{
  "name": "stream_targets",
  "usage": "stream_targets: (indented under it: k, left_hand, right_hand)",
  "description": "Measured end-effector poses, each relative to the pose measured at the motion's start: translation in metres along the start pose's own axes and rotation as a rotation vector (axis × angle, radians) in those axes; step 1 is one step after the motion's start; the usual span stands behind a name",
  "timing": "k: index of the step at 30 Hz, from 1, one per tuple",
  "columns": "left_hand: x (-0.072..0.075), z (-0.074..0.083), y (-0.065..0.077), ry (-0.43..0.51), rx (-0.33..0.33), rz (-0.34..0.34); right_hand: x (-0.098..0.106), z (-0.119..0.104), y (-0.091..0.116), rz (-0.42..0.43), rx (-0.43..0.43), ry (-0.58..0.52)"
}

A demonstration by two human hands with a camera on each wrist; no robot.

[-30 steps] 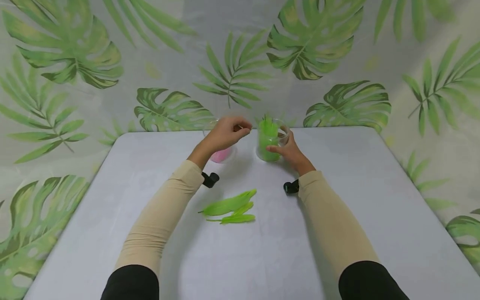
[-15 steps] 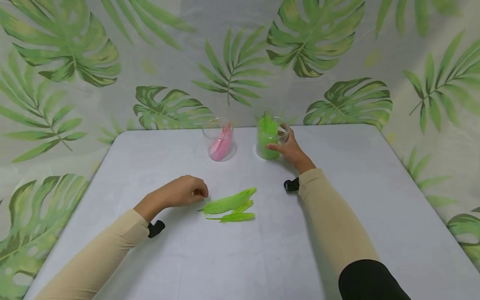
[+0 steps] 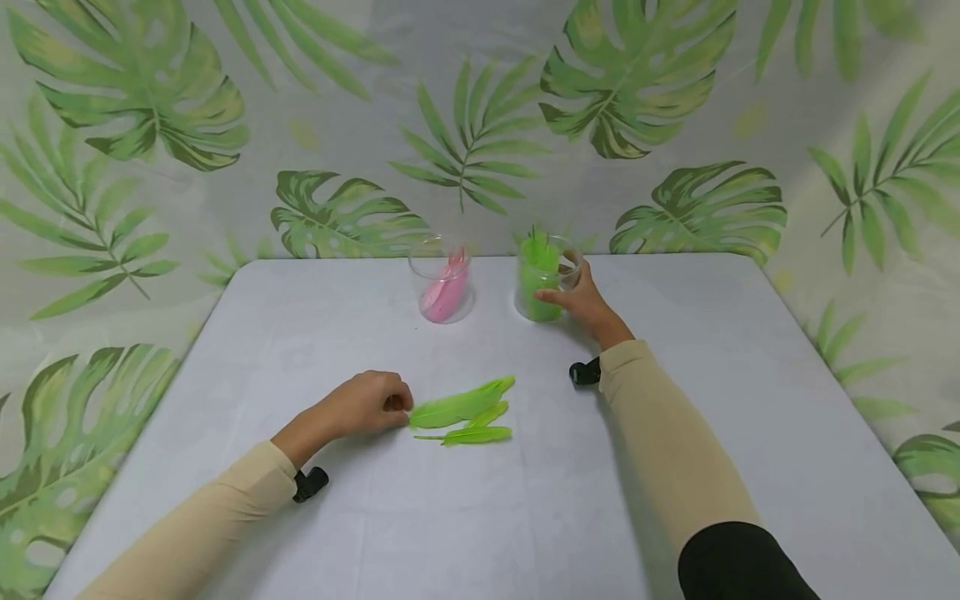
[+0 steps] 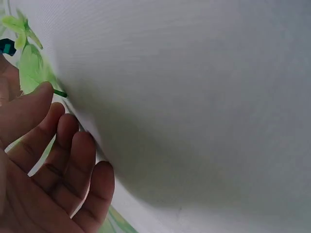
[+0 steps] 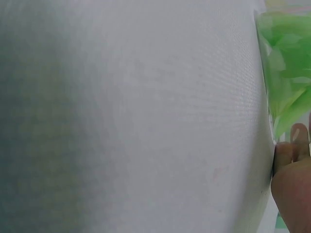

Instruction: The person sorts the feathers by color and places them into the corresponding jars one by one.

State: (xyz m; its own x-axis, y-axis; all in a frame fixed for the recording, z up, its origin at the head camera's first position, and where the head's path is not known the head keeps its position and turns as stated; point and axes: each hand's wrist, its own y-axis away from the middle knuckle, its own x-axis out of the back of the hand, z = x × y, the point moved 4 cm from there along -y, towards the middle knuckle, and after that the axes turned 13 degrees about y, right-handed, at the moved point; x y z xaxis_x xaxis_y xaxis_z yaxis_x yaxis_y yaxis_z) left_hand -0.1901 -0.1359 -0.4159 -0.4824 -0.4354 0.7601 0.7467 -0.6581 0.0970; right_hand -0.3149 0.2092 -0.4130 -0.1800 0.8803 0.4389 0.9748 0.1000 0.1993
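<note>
My left hand (image 3: 367,406) is at the quill end of the largest green feather (image 3: 459,405) on the table. In the left wrist view, its thumb and index finger pinch that feather near the quill, whose tip (image 4: 60,93) sticks out past the thumb. Two smaller green feathers (image 3: 480,435) lie just in front of it. At the back, my right hand (image 3: 587,307) grips the right side of a clear cup (image 3: 521,302), thumb across its front. Green feathers (image 3: 538,275) stand inside that cup, quills upward. The right wrist view shows them through the clear wall.
Left of the gripped cup stands a second clear cup (image 3: 415,287) with pink feathers (image 3: 446,293) leaning in it. A white cloth (image 3: 450,517) covers the table. Behind its back edge hangs a leaf-printed curtain (image 3: 337,108).
My left hand has come back from above the cups, down and left to the feathers on the table, and now pinches the largest one. My right hand keeps its grip on the cup.
</note>
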Motion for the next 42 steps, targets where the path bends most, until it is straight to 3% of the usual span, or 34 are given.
stream_targets:
  k: [8, 14, 19, 24, 28, 36, 42]
  left_hand:
    - [-0.006, 0.001, 0.001, -0.041, 0.012, 0.027]
    - [-0.007, 0.002, 0.002, -0.023, 0.019, 0.022]
    - [0.000, 0.005, 0.000, 0.040, 0.032, 0.044]
    - [0.011, 0.010, -0.003, 0.067, 0.006, 0.111]
    - [0.018, 0.015, -0.007, 0.094, -0.051, 0.190]
    - [0.030, 0.034, -0.014, 0.140, -0.276, 0.299]
    - [0.033, 0.042, -0.024, 0.186, -0.311, 0.336]
  right_hand:
    - [0.000, -0.001, 0.002, 0.004, 0.009, -0.004]
    - [-0.002, 0.016, -0.010, 0.008, 0.004, -0.026]
    - [-0.003, 0.028, -0.018, 0.031, 0.025, 0.002]
    - [-0.002, 0.024, -0.018, 0.022, 0.028, -0.024]
    - [-0.001, 0.012, -0.010, 0.001, 0.026, -0.036]
    - [0.000, 0.000, 0.003, -0.005, 0.033, -0.009]
    - [-0.001, -0.001, 0.004, -0.001, 0.028, -0.019]
